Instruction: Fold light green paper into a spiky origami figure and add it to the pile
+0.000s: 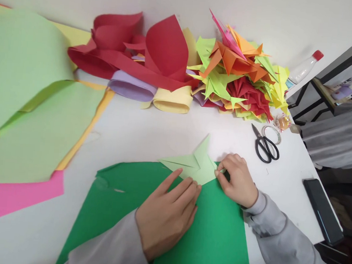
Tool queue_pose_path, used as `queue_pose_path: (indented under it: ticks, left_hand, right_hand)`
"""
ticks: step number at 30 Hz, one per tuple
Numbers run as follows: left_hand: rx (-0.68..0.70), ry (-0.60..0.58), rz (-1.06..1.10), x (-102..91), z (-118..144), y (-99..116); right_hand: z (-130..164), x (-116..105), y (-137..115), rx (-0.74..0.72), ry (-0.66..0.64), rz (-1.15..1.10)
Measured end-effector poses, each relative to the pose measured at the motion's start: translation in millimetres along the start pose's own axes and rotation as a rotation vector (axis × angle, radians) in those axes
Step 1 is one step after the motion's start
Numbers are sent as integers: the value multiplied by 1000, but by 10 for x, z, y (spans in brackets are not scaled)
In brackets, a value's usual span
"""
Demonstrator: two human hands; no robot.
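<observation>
Mid-fold: left hand flat, pinning pale green fold at frame centre on green sheet. Right hand grip pinched on fold's right corner. Next likely: firm crease, edges aligned.

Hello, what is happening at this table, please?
A person is folding a light green paper figure on a white table. The left hand presses it flat with the fingers, and the right hand pinches its right edge. The figure lies partly on a dark green sheet. A pile of finished folded paper shapes sits at the back, and black scissors lie to the right.
</observation>
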State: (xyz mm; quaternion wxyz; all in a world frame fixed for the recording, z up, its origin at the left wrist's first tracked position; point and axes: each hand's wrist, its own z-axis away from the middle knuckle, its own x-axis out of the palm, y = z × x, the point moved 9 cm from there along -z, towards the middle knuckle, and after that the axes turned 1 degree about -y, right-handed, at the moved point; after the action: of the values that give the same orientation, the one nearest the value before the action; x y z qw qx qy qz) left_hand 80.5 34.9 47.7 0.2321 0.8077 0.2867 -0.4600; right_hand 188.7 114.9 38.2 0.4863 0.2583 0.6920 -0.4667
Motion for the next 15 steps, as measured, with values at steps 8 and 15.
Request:
queue_pose_path:
  ticks: [8, 15]
  left_hand:
    - [19, -10, -63, 27, 10, 39]
    - [73, -5, -109, 26, 7, 94]
  right_hand:
    - [2, 0, 0, -4, 2, 4]
    - [-3, -5, -11, 10, 6, 11]
